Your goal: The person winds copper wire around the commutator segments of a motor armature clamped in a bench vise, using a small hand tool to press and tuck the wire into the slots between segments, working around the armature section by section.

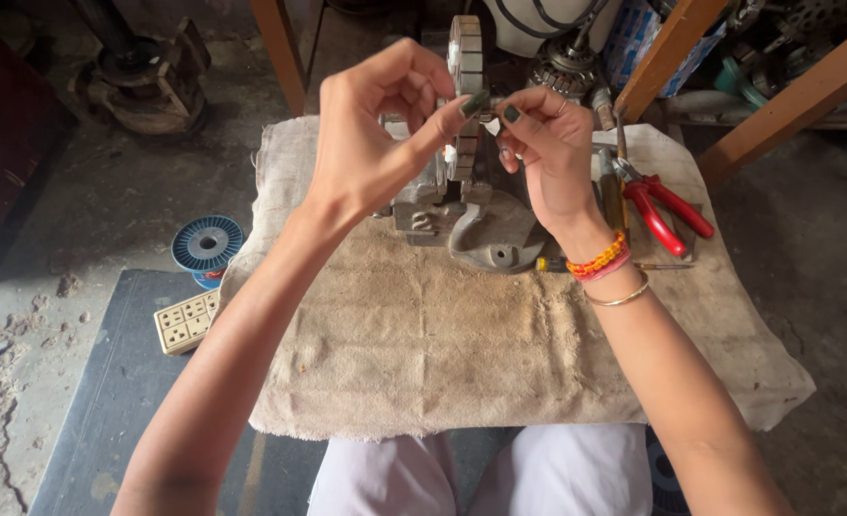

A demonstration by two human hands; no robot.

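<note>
Hands meet above the cloth-covered table [423, 363]: left hand [371, 143] and right hand [547, 143] each pinch a small white scrap [491, 125] beside the slotted ring [464, 96] on the grey casting [471, 215]. Red pliers [667, 210] lie right.

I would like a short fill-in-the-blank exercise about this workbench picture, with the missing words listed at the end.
1. The pliers beside the right hand have ____ handles.
2. The metal motor part rests on a beige ____.
3. The spool on the floor to the person's left is ____.
4. The left hand and right hand meet in front of a ridged ____ core.

Missing words: red; cloth; blue; metal
</note>
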